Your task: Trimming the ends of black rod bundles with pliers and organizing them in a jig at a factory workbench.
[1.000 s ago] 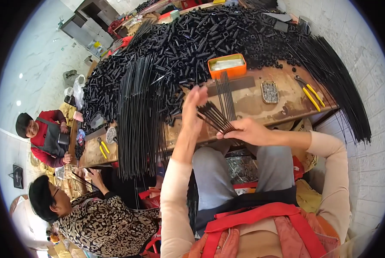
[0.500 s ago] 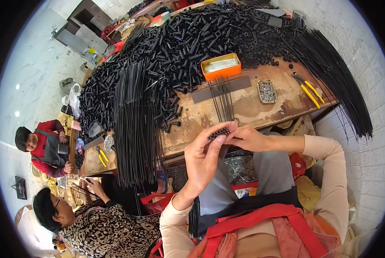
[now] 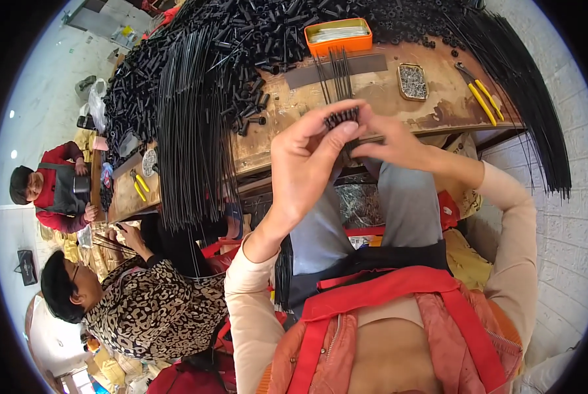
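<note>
My left hand (image 3: 300, 161) is closed round a small bundle of thin black rods (image 3: 336, 77), above my lap at the table's front edge. The rods point away from me over the table. Between its thumb and fingers, thicker dark ends (image 3: 341, 118) sit side by side in a row. My right hand (image 3: 399, 141) meets the bundle from the right, its thumb and fingers bent together round something dark. What that hand pinches is mostly hidden.
Black tubular parts (image 3: 261, 33) are heaped across the wooden table (image 3: 274, 144). Long black rods lie in bundles at left (image 3: 189, 138) and right (image 3: 530, 98). An orange box (image 3: 338, 44), a dish of small metal pieces (image 3: 413, 82) and yellow-handled pliers (image 3: 481, 98) are beyond my hands. Two people work at left.
The view has tilted down, so the table sits higher in the picture. My right hand has turned, its thumb now below the bundle. My left hand still holds the rods.
</note>
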The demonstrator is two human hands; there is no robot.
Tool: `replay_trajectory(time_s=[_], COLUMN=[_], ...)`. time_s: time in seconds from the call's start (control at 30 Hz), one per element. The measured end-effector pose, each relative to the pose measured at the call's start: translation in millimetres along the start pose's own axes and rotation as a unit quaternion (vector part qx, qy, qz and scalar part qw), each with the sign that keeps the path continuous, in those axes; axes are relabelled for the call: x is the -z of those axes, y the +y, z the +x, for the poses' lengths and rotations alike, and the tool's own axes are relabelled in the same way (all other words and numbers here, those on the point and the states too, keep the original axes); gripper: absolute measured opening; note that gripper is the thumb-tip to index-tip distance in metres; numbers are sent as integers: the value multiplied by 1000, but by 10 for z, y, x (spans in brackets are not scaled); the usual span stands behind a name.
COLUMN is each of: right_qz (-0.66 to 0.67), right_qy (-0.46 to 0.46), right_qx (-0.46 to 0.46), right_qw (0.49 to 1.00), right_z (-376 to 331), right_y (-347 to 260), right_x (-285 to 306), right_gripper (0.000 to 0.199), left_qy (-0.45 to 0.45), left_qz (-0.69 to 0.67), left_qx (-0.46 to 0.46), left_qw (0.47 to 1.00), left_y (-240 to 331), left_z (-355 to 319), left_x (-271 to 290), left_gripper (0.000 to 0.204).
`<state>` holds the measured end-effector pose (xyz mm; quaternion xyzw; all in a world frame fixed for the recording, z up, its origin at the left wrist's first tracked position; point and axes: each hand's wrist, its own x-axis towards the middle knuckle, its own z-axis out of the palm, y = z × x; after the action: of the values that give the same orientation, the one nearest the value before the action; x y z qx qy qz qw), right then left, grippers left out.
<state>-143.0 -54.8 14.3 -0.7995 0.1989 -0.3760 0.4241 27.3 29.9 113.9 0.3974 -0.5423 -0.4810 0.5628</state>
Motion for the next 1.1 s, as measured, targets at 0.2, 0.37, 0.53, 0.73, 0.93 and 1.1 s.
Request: replay_trajectory(time_s=[0.2,0.37,0.53,0.73,0.93,1.1], right_qz=[14,26,8,8,-100,-16], right_qy=[-241,-191,-166,-180,-55,114], right_qx=[-101,-142,-136,-186,-138,-99], right_qw=[965,971,977,966,984,988], right_z=[-531,-245,-205,-144,-268,-188], right_y=[51,326,292,183,57,-106], right_x=[-153,-337,-357,-287,-70,-94], right_gripper=[37,39,40,39,37,31], left_qy=[2,-19,-33,-19,-12,-4], left_qz=[-28,5,17,28,23,17], left_qx=[-17,-12,-31,-77,-87,-84], left_qw=[999,1000,999,996,996,996], left_y=[7,22,90,56,2,28], left_z=[-47,-82,9,9,25,-6], left_x=[-21,24,38,-9,13,-26], left_gripper=[27,26,27,30,30,29])
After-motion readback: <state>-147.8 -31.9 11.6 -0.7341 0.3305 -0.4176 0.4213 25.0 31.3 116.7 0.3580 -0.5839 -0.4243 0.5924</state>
